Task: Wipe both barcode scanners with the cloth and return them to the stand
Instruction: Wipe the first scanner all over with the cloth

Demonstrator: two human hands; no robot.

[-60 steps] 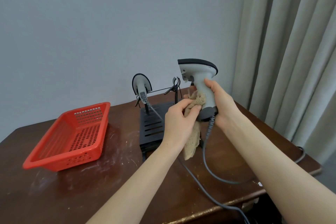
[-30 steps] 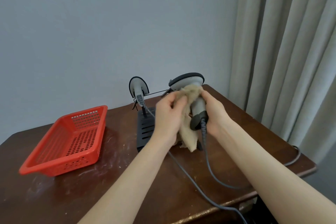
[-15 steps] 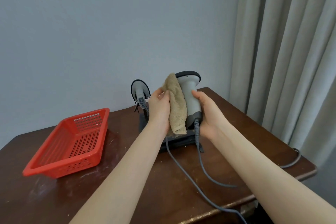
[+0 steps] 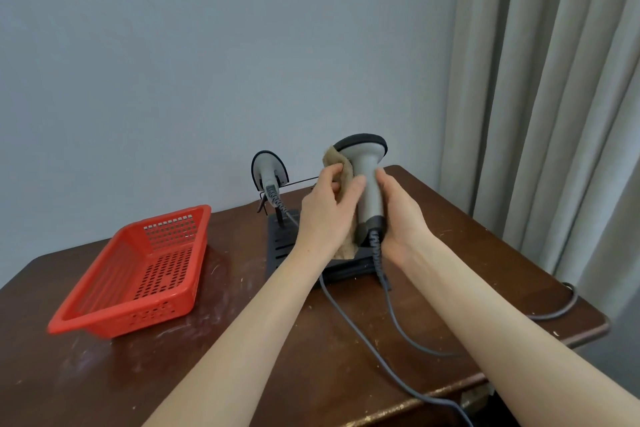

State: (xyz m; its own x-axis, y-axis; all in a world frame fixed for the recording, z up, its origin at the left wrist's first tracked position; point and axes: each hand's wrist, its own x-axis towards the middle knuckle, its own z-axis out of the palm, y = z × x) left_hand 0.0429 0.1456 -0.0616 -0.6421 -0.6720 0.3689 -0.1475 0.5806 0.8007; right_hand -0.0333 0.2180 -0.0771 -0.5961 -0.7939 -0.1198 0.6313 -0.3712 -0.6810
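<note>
Behind a dark wooden table (image 4: 242,350) stood a plain grey-blue wall, with pale curtains (image 4: 554,97) hanging at the right. Over the table's far half, the right hand (image 4: 398,218) was closed around the lower handle of a grey scanner (image 4: 369,180), thumb up along the grip, and held it upright with its dark-rimmed head on top; that grip seemed meant to steady it and turn its left side toward the other hand. The left hand (image 4: 329,215) was folded over a tan cloth (image 4: 341,166), thumb and fingers pressing it against the handle and the underside of the head, so the wiping looked to be in progress on this scanner. The cloth's loose end hung below the palm, near the base of the handle. From that base a coiled grey cable (image 4: 391,315) dropped to the table and ran off toward the near edge, slack enough that it did not appear to tug at the grip. Just behind the hands sat the black stand (image 4: 280,246), a slotted base with thin wire arms, and the second scanner (image 4: 268,172) hung on its left arm, head up. The right arm of the stand was hidden by the hands, presumably free for the held scanner's return. Well to the left lay a red basket (image 4: 138,270), apart from the work.
</note>
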